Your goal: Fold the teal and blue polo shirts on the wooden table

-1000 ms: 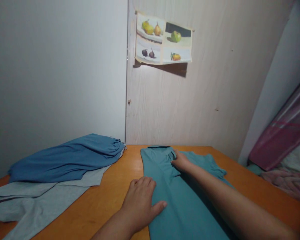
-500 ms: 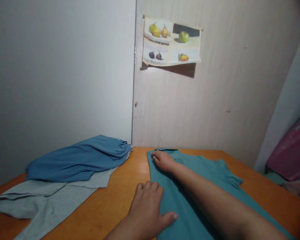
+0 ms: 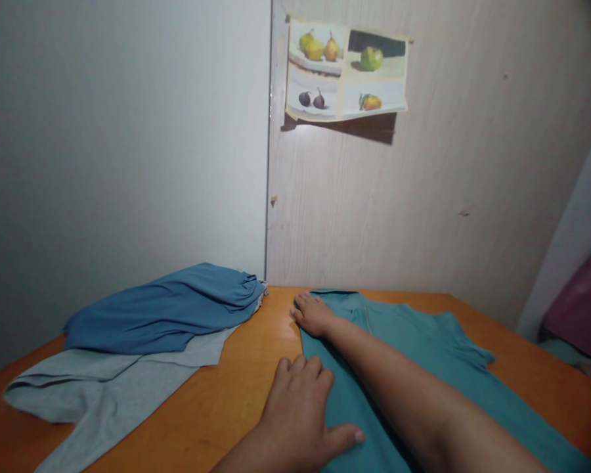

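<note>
A teal short-sleeved shirt (image 3: 414, 348) is spread on the table, its long left edge running away from me. My right hand (image 3: 313, 315) lies palm down at the far end of that edge, fingers outstretched past the cloth. Its forearm crosses over the shirt and hides part of it. Nearer to me, my left hand (image 3: 300, 410) rests on the same edge, thumb spread out over the teal cloth and fingers slightly bent. Neither hand shows cloth gripped between its fingers.
Left on the orange-brown wooden table (image 3: 249, 378) lies a crumpled blue garment (image 3: 162, 312) on top of a grey garment (image 3: 108, 387). Behind stands a pale wall, with a sheet of fruit pictures (image 3: 347, 72). A pink thing (image 3: 581, 309) is at far right.
My right hand has slid left across the far part of the shirt to its edge. My left hand stays nearly in place on the cloth. The view has shifted slightly.
</note>
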{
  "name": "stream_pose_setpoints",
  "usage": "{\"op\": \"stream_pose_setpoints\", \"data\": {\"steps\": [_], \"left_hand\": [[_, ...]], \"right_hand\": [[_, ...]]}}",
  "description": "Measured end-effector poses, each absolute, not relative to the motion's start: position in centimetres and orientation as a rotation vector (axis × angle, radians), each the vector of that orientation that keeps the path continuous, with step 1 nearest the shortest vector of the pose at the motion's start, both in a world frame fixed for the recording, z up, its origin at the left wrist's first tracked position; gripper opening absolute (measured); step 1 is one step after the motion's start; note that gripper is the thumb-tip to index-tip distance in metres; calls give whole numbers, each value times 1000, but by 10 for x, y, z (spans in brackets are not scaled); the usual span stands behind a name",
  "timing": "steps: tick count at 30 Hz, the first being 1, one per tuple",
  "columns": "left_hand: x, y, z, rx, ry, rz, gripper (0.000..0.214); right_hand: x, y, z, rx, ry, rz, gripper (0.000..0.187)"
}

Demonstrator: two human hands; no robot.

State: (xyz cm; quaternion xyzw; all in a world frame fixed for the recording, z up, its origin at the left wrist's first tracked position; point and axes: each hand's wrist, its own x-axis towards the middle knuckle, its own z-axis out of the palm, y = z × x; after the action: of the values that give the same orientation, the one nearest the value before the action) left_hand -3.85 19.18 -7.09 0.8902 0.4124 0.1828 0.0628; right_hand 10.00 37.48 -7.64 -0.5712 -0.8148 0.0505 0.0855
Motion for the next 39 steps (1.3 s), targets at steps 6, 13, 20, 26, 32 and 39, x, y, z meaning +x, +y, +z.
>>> {"op": "stream_pose_setpoints", "data": {"steps": [6,13,20,26,32,39], "left_hand": [[-40,192,-71,2705,1227,550,59],[-41,193,-70,2708,1247,557,53],[-42,193,-67,2739,1250,543,53],[-44,195,-63,2783,1221,497,53],[-44,200,-60,2837,1186,458,55],[-43,201,-59,2895,1159,437,60]], "right_hand": [[96,379,-80,-1714,-2442,232,70],[101,361,-65,-1685,-2383,226,68],[136,314,-69,-1627,-2367,261,65],[190,268,-71,-1667,-2125,235,64],[250,221,-66,-1652,-1859,275,51],[319,168,-47,-1691,-1404,283,49]]}}
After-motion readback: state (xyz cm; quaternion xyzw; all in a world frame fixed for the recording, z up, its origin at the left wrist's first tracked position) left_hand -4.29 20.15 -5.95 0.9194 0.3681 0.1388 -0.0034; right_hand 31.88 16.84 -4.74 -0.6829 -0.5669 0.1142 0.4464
